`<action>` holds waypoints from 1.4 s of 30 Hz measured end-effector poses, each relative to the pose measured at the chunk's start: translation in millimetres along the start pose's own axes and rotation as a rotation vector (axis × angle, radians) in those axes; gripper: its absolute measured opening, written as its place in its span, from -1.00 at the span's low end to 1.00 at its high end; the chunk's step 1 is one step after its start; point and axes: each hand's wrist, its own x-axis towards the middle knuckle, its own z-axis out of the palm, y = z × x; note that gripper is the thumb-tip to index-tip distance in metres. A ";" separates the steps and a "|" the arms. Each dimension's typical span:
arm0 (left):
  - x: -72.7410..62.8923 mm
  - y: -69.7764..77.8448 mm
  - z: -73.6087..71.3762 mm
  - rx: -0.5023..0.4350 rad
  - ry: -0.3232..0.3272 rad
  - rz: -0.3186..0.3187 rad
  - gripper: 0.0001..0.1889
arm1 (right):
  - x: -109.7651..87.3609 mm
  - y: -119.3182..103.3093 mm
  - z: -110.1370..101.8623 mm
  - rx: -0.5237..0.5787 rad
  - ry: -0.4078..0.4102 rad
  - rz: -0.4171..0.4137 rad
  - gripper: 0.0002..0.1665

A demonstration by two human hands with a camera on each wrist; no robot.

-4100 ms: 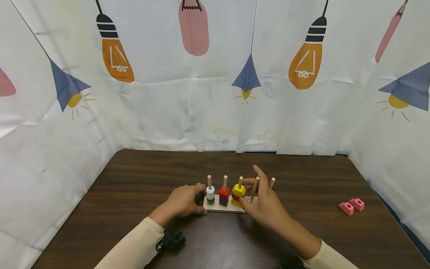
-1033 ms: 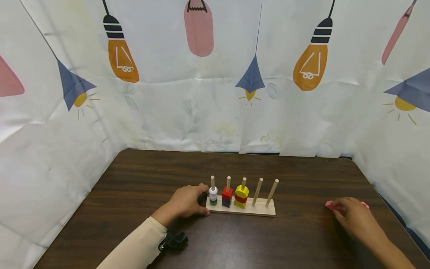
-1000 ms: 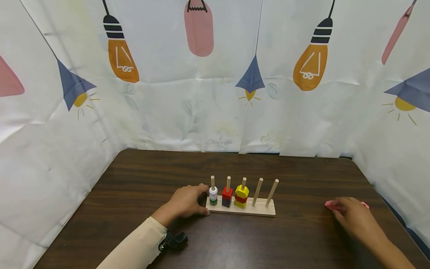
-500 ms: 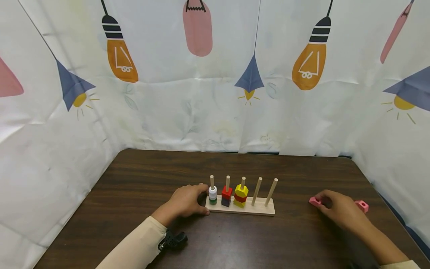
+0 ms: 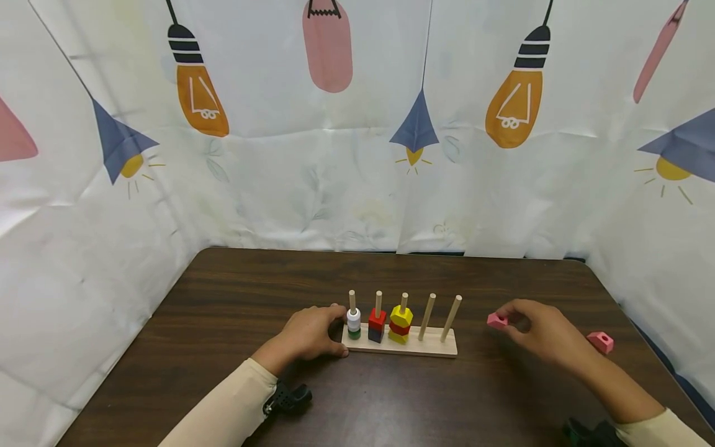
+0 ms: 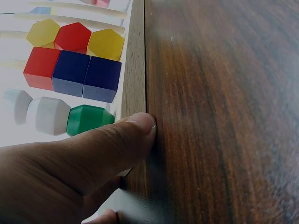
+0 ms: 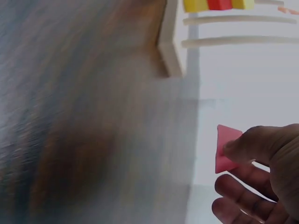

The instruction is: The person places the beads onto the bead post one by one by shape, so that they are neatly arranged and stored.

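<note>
A light wooden peg board (image 5: 427, 349) stands on the table, and my left hand (image 5: 306, 334) holds its left end. My left thumb (image 6: 126, 135) presses the board's front edge. White and green beads (image 5: 354, 321) sit on the leftmost peg. Beside them are stacked red and blue cubes (image 5: 377, 324), then yellow and red hexagonal blocks (image 5: 401, 323). The two right pegs (image 5: 427, 318) carry no blocks. To the right of the board, my right hand (image 5: 550, 332) pinches a pink block (image 7: 226, 135) between thumb and fingers, above the table.
Another pink block (image 5: 601, 342), with a hole in it, lies on the right of the dark wooden table (image 5: 268, 279), near my right forearm. A white curtain (image 5: 262, 186) printed with lamps hangs behind and at both sides.
My right hand went from the board to the two pink blocks, took one, and has carried it left towards the board. The left hand has stayed at the board's left end.
</note>
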 end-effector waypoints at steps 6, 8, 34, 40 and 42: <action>0.3 0.1 0.0 0.002 -0.004 0.000 -0.48 | 5.6 -18.7 -12.6 0.005 0.002 -0.055 -0.70; 0.5 0.0 0.1 0.001 -0.005 -0.001 -0.48 | 7.1 -25.2 -17.0 0.013 0.001 -0.068 -0.69; 0.2 -2.2 0.4 -0.003 -0.001 -0.003 -0.49 | 34.9 -78.7 -46.4 0.056 0.184 -0.335 -0.56; 0.1 -1.3 -0.1 -0.003 0.000 0.004 -0.49 | 39.5 -88.5 -42.1 0.088 0.171 -0.351 -0.57; 0.3 -1.4 0.0 -0.004 0.001 0.008 -0.49 | 41.0 -91.6 -40.0 0.095 0.157 -0.353 -0.58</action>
